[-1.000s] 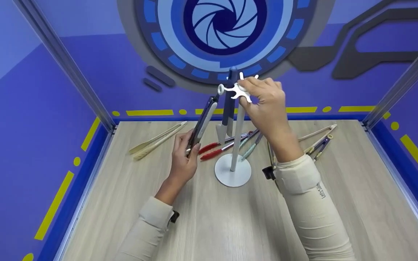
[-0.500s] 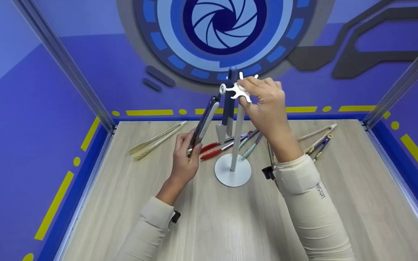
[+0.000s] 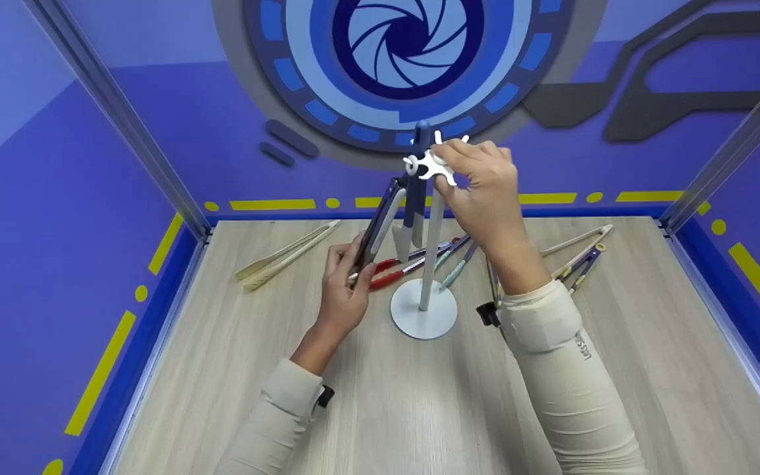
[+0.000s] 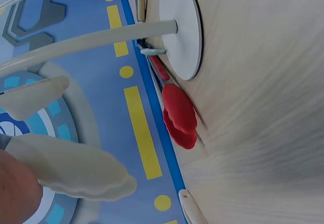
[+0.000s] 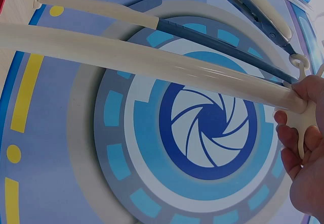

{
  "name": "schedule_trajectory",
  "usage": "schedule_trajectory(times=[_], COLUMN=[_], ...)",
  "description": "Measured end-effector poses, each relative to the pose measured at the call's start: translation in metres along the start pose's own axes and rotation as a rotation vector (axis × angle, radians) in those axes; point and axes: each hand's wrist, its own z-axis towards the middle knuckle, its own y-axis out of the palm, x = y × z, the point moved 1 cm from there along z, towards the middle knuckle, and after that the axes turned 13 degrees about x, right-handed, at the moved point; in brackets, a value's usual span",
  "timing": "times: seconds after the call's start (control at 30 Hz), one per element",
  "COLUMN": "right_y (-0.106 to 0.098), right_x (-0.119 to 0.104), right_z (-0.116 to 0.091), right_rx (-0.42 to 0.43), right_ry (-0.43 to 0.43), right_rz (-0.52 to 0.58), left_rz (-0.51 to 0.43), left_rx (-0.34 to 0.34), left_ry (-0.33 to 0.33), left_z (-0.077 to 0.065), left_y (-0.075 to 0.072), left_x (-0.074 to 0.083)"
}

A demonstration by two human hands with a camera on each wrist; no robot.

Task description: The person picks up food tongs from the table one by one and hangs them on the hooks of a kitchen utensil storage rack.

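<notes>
My left hand holds dark tongs with light grey sides by their lower part. Their pale tips show beside a finger in the left wrist view. At the upper end, the white ring sits around one hook of a white stand; the right wrist view shows this ring close to my fingers. My right hand grips the stand's hooked top between thumb and fingers. A second pair of dark blue tongs hangs from the stand, beside its pole.
The stand's round base rests on the wooden table. Red-tipped tongs and mint-tipped tongs lie behind it. Beige tongs lie at left; purple-and-yellow tongs and other tongs lie at right. Blue panels surround the table.
My left hand has moved slightly right with the tongs. Their ring, at the hook's tip before, has slid onto the hook. My right hand has stayed on the stand's top.
</notes>
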Motion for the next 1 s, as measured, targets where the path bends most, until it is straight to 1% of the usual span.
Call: schedule_trajectory(times=[0.17,0.37,0.5,0.6,0.67,0.77,0.9,1.0], right_y=[0.000,0.002,0.002,0.001,0.000,0.000,0.000,-0.001], right_x=[0.001,0.002,0.001,0.000,-0.001,-0.003,-0.005,-0.004], right_z=[0.000,-0.001,-0.001,-0.002,-0.002,-0.002,-0.003,-0.003], right_rx=[-0.006,0.019,0.028,0.029,0.033,0.036,0.022,0.010], right_ry=[-0.006,-0.023,-0.029,-0.034,-0.034,-0.034,-0.044,-0.054], right_rz=[-0.009,0.011,0.009,0.009,0.017,0.018,0.001,-0.012], left_rz=[-0.004,-0.028,-0.042,-0.031,-0.019,-0.013,-0.023,-0.023], left_rx=[-0.032,-0.036,-0.078,-0.111,-0.120,-0.128,-0.155,-0.165], left_ry=[-0.040,-0.064,-0.080,-0.094,-0.104,-0.136,-0.184,-0.200], left_z=[-0.002,-0.004,-0.005,-0.005,-0.005,-0.006,-0.009,-0.012], left_y=[0.008,0.015,0.019,0.021,0.023,0.025,0.030,0.034], left_x=[0.004,0.007,0.006,0.006,0.006,0.005,0.003,0.001])
